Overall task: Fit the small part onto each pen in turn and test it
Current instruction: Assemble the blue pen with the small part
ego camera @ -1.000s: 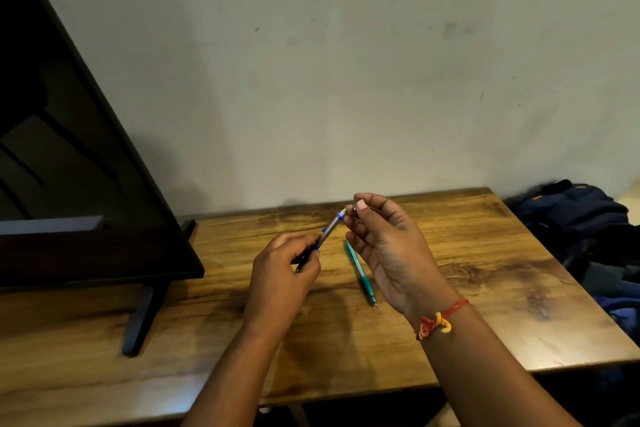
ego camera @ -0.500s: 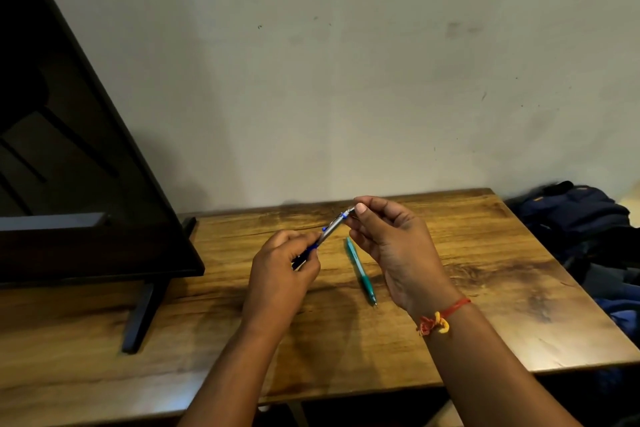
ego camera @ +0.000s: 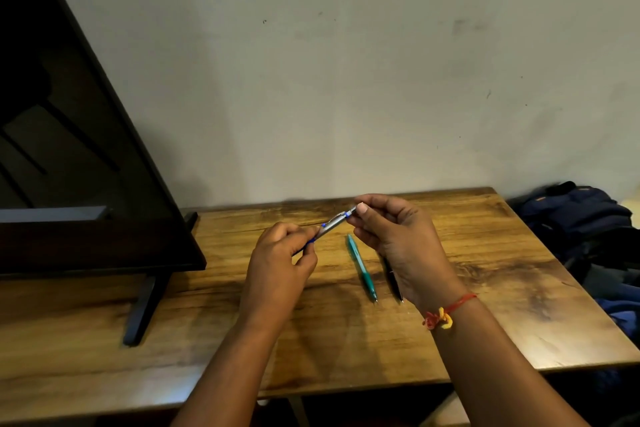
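Now the left hand (ego camera: 277, 263) grips the low half of the silver and blue pen (ego camera: 334, 221), with its fingers curled round it. This pen is up in the air, just left of the green pen (ego camera: 362, 267) and a bit past its far end. It tilts up toward the right hand (ego camera: 398, 239).

The right hand's thumb and fingers pinch the small part (ego camera: 352, 210) at the top end of the held pen. The part is very little, and I cannot tell if it is pushed all the way on.

A second ago the right fingers were only close to that end. They have since closed on it, and the two hands have come a bit nearer. So I think the part is going on right now, and the test of this pen comes next.

One more thing is new. A black pen (ego camera: 393, 279) shows just right of the green pen, partly under the right wrist. Before, the hand hid it. Both lie flat on the wooden table (ego camera: 485, 253), so I think at least two pens wait their turn.

Far left of the green pen stands a dark screen (ego camera: 86, 184). Far right of it lie some blue bags (ego camera: 581, 218).
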